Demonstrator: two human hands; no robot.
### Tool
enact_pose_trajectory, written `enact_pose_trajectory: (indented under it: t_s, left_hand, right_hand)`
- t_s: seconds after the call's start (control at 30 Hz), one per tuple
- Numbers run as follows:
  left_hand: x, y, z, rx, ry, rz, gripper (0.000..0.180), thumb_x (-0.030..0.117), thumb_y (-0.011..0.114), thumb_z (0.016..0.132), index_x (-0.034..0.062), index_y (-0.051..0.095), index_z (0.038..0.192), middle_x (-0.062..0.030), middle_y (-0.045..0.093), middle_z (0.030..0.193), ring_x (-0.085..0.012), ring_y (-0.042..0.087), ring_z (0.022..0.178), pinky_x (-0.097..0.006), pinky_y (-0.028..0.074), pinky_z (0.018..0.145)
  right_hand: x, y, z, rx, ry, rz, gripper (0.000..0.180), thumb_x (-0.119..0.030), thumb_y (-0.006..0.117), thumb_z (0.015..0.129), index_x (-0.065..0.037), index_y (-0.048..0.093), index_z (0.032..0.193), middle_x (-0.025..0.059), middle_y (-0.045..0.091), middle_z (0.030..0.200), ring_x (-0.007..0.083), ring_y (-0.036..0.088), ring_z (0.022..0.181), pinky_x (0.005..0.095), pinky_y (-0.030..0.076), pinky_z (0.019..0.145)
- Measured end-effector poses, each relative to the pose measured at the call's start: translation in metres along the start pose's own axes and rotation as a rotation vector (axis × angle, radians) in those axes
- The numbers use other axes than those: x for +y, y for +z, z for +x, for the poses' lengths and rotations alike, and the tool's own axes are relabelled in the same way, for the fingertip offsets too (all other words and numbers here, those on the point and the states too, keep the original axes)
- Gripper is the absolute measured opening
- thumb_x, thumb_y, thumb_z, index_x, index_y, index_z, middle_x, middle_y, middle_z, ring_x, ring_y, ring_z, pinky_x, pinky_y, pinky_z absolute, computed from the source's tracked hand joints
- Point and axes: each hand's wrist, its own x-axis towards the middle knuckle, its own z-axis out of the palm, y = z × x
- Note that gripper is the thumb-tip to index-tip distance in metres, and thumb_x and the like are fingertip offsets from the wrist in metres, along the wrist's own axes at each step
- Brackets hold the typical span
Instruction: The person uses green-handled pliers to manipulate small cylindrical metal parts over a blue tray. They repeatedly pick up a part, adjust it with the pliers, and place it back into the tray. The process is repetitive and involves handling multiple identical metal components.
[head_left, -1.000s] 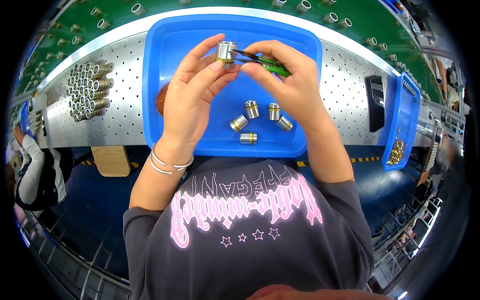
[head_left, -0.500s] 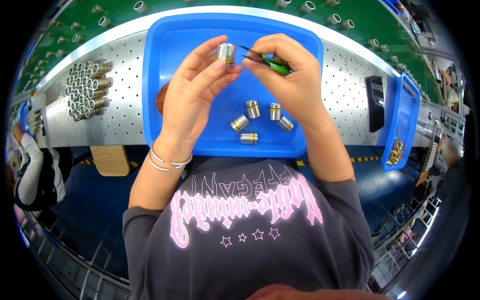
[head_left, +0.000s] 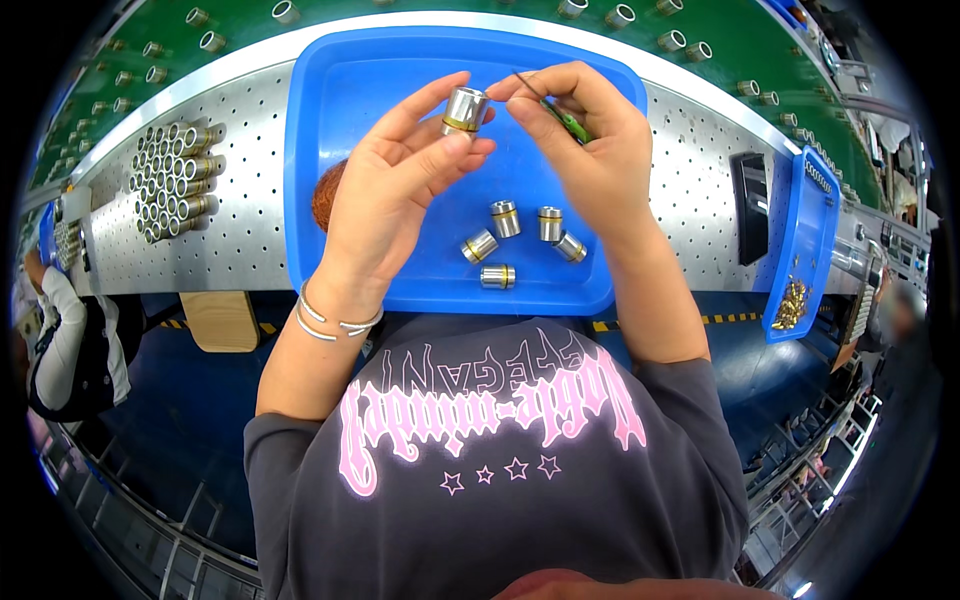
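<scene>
My left hand holds a short silver metal sleeve with a brass-coloured band near its lower end, gripped between thumb and fingers above the tray. My right hand is closed on green-handled tweezers whose dark prongs point up and left. Its fingertips are right beside the sleeve's upper rim; whether they touch it, I cannot tell. Below both hands, several similar sleeves lie or stand in the blue tray. A brown, rough, round thing sits at the tray's left, partly hidden by my left wrist.
Left of the tray, a block of many sleeves stands on the perforated metal table. At right are a black holder and a smaller blue tray with brass pieces. Beyond runs a green surface with scattered sleeves.
The sleeve in my left hand has shifted right and tilted. My right hand has turned the tweezers so their prongs point upward, away from the sleeve, and its fingertips have come close to the rim.
</scene>
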Motion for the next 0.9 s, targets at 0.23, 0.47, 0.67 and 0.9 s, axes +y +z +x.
enact_pose_trajectory:
  t_s: [0.23, 0.47, 0.67, 0.9]
  left_hand:
    - [-0.004, 0.0, 0.002, -0.003, 0.045, 0.121, 0.044, 0.003, 0.057, 0.084, 0.0002, 0.046, 0.127, -0.0136, 0.061, 0.107, -0.0163, 0.061, 0.089, -0.027, 0.049, 0.083]
    - [-0.007, 0.004, 0.0, -0.052, 0.132, 0.289, 0.039, 0.005, 0.05, 0.088, -0.0021, 0.046, 0.127, -0.0144, 0.061, 0.106, -0.0177, 0.062, 0.09, -0.027, 0.05, 0.08]
    - [-0.006, 0.005, -0.002, -0.069, 0.131, 0.294, 0.039, 0.006, 0.05, 0.089, -0.0022, 0.046, 0.126, -0.0151, 0.061, 0.106, -0.018, 0.062, 0.091, -0.027, 0.05, 0.08]
    - [-0.003, 0.007, -0.002, -0.005, 0.096, 0.228, 0.04, 0.009, 0.054, 0.089, -0.0005, 0.045, 0.127, -0.0153, 0.061, 0.107, -0.0184, 0.062, 0.092, -0.028, 0.049, 0.081]
  right_hand:
    - [-0.007, 0.001, -0.002, 0.008, -0.148, -0.182, 0.023, 0.005, 0.062, 0.067, -0.004, 0.061, 0.087, 0.0072, 0.065, 0.082, 0.0209, 0.065, 0.071, 0.0256, 0.049, 0.06]
    - [-0.011, -0.002, -0.005, 0.025, -0.16, -0.162, 0.021, 0.006, 0.063, 0.067, -0.003, 0.06, 0.086, 0.0061, 0.064, 0.08, 0.0175, 0.063, 0.069, 0.0242, 0.048, 0.058]
    - [-0.014, -0.014, -0.008, -0.043, -0.025, -0.081, 0.011, 0.005, 0.058, 0.082, 0.002, 0.055, 0.092, 0.0117, 0.066, 0.091, 0.005, 0.058, 0.072, 0.0141, 0.043, 0.057]
    - [-0.011, -0.013, -0.001, 0.165, -0.105, -0.111, 0.019, -0.006, 0.068, 0.076, -0.002, 0.062, 0.093, 0.0038, 0.064, 0.077, 0.0096, 0.058, 0.065, 0.0205, 0.044, 0.057]
